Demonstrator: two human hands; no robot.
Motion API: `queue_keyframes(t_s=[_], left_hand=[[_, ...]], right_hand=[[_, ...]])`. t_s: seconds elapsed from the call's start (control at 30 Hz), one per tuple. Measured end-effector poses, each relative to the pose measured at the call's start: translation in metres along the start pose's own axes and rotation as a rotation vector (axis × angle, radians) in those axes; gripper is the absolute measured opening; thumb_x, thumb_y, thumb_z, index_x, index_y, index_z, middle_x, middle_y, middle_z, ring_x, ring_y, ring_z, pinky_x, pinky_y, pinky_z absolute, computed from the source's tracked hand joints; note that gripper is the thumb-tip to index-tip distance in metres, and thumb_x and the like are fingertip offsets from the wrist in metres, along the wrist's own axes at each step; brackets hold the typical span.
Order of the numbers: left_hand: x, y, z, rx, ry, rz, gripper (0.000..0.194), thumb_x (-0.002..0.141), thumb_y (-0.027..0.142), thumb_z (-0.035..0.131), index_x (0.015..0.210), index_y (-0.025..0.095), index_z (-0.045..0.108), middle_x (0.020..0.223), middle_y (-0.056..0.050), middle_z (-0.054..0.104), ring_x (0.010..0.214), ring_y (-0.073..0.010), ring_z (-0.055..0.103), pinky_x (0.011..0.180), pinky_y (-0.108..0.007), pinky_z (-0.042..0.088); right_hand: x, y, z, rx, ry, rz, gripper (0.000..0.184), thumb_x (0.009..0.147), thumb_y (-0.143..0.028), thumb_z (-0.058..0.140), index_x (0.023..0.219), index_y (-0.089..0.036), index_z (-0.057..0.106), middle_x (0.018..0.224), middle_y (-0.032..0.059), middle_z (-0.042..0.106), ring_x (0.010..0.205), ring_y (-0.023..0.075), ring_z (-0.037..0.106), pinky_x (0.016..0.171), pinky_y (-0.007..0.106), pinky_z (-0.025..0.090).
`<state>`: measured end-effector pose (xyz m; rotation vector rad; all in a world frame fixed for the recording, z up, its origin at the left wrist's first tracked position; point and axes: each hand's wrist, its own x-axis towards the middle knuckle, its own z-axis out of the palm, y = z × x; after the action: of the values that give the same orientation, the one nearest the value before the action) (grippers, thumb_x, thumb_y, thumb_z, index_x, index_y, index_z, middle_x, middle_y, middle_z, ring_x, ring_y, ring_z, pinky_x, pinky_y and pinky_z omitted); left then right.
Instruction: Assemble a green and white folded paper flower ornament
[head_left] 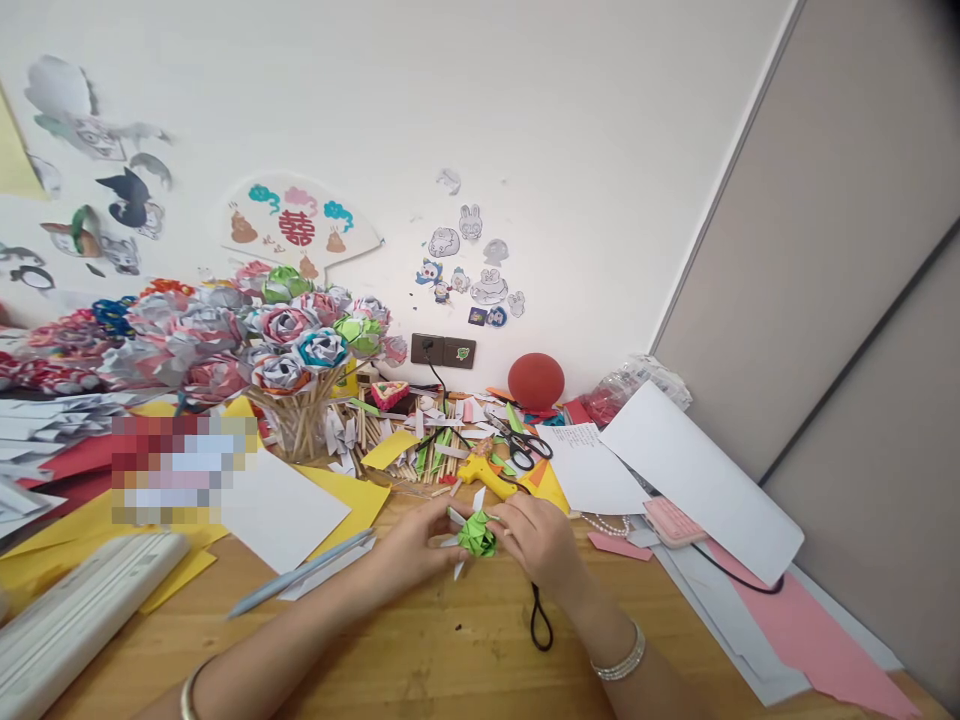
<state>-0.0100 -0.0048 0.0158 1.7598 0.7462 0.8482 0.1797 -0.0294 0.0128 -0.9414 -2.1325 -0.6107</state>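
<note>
Above the wooden table, a small green folded paper flower (478, 536) with white paper strips sticking out is held between my two hands. My left hand (420, 540) pinches it from the left side, thumb below and fingers above. From the right, my right hand (538, 540) has its fingertips closed at the flower's edge, on its paper. Just behind the hands lies a yellow hot glue gun (487, 474), partly covered by my right fingers. Black-handled scissors (523, 447) rest beyond it.
Many finished paper flowers (285, 335) stand in a clear vase (296, 430) at the back left. Sticks and paper scraps (427, 455) litter the back. A blue pen (300, 572) lies left, near a white paper trimmer (97, 615). Pink paper (810, 630) and a pink calculator-like device (675, 522) lie right.
</note>
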Motion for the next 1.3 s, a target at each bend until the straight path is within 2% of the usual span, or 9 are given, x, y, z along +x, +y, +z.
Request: queue_keyframes(t_s=[0.2,0.43,0.67,1.0,1.3], left_hand=[[-0.0006,0.0019,0.0000,0.008,-0.008,-0.011,0.027,0.060,0.012,0.063,0.086,0.017,0.056,0.091,-0.002,0.065,0.088,-0.0184,0.061,0.083,-0.032,0.047],[-0.0001,-0.0009,-0.0002,0.009,-0.021,0.024,0.027,0.062,0.015,0.065,0.087,0.017,0.056,0.089,-0.003,0.065,0.085,-0.0192,0.061,0.082,-0.034,0.047],[-0.0002,-0.0017,0.0002,-0.005,0.003,0.005,0.028,0.061,0.016,0.067,0.087,0.017,0.056,0.091,-0.004,0.065,0.087,-0.0204,0.061,0.082,-0.035,0.047],[-0.0010,0.0004,0.0001,-0.001,-0.008,0.003,0.027,0.061,0.016,0.066,0.087,0.017,0.058,0.089,-0.003,0.065,0.087,-0.0201,0.061,0.081,-0.033,0.048],[-0.0010,-0.0035,-0.0013,-0.012,-0.035,0.000,0.028,0.061,0.017,0.067,0.088,0.016,0.058,0.089,-0.004,0.067,0.087,-0.0203,0.062,0.083,-0.034,0.047]], right_hand=[[0.0002,-0.0009,0.0006,-0.003,-0.001,-0.038,0.026,0.090,-0.020,0.037,0.080,-0.015,0.060,0.066,0.0046,0.059,0.061,0.0149,0.053,0.054,0.025,0.037],[0.0007,0.0004,-0.0005,0.021,-0.081,-0.062,0.032,0.092,-0.019,0.030,0.084,-0.015,0.061,0.067,0.0054,0.060,0.061,0.0152,0.053,0.053,0.026,0.037],[0.0009,-0.0019,-0.0015,-0.019,-0.020,0.000,0.027,0.090,-0.020,0.036,0.080,-0.016,0.061,0.067,0.0049,0.060,0.060,0.0156,0.053,0.053,0.027,0.037],[0.0005,0.0001,-0.0018,0.064,-0.104,-0.047,0.032,0.091,-0.021,0.030,0.087,-0.015,0.061,0.070,0.0068,0.060,0.063,0.0159,0.053,0.054,0.026,0.038],[-0.0020,0.0028,-0.0010,0.221,-0.134,0.072,0.028,0.090,-0.022,0.035,0.087,-0.018,0.062,0.075,0.0049,0.060,0.065,0.0155,0.054,0.056,0.026,0.040]])
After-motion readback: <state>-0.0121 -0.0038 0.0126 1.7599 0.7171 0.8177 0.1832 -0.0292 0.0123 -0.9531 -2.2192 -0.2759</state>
